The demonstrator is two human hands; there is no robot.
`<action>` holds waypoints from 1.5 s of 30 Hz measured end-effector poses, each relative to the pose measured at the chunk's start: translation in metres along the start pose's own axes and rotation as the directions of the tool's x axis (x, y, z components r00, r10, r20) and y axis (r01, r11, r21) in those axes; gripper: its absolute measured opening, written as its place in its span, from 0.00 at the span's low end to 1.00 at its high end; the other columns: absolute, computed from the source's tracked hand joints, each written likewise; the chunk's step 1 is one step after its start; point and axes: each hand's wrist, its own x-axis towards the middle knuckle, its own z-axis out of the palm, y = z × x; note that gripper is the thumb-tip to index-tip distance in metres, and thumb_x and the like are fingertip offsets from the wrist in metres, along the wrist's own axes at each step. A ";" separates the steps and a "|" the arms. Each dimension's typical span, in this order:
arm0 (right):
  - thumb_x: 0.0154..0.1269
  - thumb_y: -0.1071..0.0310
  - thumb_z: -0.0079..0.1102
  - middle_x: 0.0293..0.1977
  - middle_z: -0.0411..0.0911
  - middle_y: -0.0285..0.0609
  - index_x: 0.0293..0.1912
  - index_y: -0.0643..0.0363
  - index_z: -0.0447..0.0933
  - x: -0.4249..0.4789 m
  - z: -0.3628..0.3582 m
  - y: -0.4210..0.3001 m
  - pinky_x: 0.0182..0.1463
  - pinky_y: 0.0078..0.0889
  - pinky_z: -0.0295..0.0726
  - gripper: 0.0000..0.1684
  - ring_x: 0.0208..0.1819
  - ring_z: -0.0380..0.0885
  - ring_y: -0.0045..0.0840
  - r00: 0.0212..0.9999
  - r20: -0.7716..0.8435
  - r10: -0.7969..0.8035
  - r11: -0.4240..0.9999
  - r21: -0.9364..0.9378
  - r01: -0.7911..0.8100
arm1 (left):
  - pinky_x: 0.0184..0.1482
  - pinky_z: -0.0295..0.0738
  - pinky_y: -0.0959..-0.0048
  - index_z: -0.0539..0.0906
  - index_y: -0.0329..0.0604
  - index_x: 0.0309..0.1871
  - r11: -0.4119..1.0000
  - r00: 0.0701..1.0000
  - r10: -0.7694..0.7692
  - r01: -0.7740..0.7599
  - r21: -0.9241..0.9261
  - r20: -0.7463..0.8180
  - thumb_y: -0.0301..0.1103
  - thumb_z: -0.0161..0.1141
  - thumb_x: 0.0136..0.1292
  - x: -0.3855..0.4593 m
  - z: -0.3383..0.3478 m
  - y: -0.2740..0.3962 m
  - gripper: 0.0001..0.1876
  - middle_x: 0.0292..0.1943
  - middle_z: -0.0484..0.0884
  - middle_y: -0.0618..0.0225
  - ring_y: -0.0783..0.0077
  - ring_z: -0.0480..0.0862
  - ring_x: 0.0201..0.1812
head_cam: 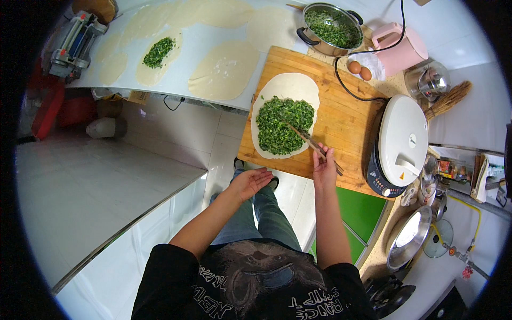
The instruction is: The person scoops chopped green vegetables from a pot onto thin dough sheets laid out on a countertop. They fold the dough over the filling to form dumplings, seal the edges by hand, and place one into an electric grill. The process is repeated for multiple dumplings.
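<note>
On the wooden cutting board (344, 128) lies a rolled-out dough sheet (289, 85), its lower and middle part covered by a thick layer of chopped green filling (282, 136). My right hand (325, 168) grips a pair of wooden chopsticks (306, 138), and their tips rest in the filling. My left hand (252, 183) is held in the air below the board's near edge, palm up, fingers extended, with nothing in it. A steel two-handled pot (340, 48) of more chopped greens (332, 30) stands beyond the board.
White table (160, 82) at left carries several dough sheets (224, 70), one with a pile of greens (158, 53), and a pasta roller (74, 48). An electric griddle (402, 138) sits on the board's right; its cord (340, 78) crosses near two eggs (359, 71) and a pink kettle (402, 48).
</note>
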 end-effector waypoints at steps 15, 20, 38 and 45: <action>0.67 0.61 0.51 0.45 0.75 0.44 0.40 0.59 0.73 -0.008 0.019 0.015 0.50 0.25 0.79 0.11 0.48 0.75 0.25 0.998 -0.006 0.068 0.994 -0.088 -0.068 | 0.61 0.68 0.61 0.66 0.23 0.54 1.000 1.000 0.000 -0.001 -0.019 -0.021 0.22 0.49 0.57 -0.001 -0.001 0.002 0.20 0.54 0.70 0.42 0.49 0.71 0.58; 0.67 0.59 0.51 0.46 0.74 0.44 0.42 0.60 0.73 -0.006 0.026 0.015 0.53 0.26 0.77 0.13 0.49 0.73 0.25 0.999 0.025 0.031 0.991 -0.131 -0.027 | 0.61 0.68 0.60 0.66 0.23 0.54 0.999 1.000 0.006 -0.007 -0.043 -0.021 0.22 0.48 0.58 0.001 -0.006 0.001 0.20 0.54 0.69 0.42 0.49 0.71 0.57; 0.67 0.59 0.51 0.45 0.75 0.43 0.40 0.59 0.73 0.011 0.022 0.007 0.51 0.24 0.78 0.13 0.48 0.74 0.23 0.998 0.027 -0.056 0.998 -0.030 0.056 | 0.61 0.69 0.59 0.66 0.23 0.54 0.999 0.999 0.008 -0.010 -0.051 -0.041 0.21 0.48 0.58 0.003 -0.016 0.000 0.20 0.54 0.70 0.42 0.48 0.72 0.56; 0.68 0.59 0.49 0.46 0.74 0.45 0.43 0.60 0.71 -0.005 0.028 0.017 0.52 0.26 0.77 0.14 0.48 0.74 0.24 1.000 0.018 0.000 0.995 -0.101 0.002 | 0.60 0.69 0.60 0.66 0.22 0.54 0.999 0.999 0.010 -0.012 -0.039 -0.051 0.21 0.48 0.58 0.003 -0.015 0.002 0.20 0.54 0.70 0.42 0.49 0.72 0.56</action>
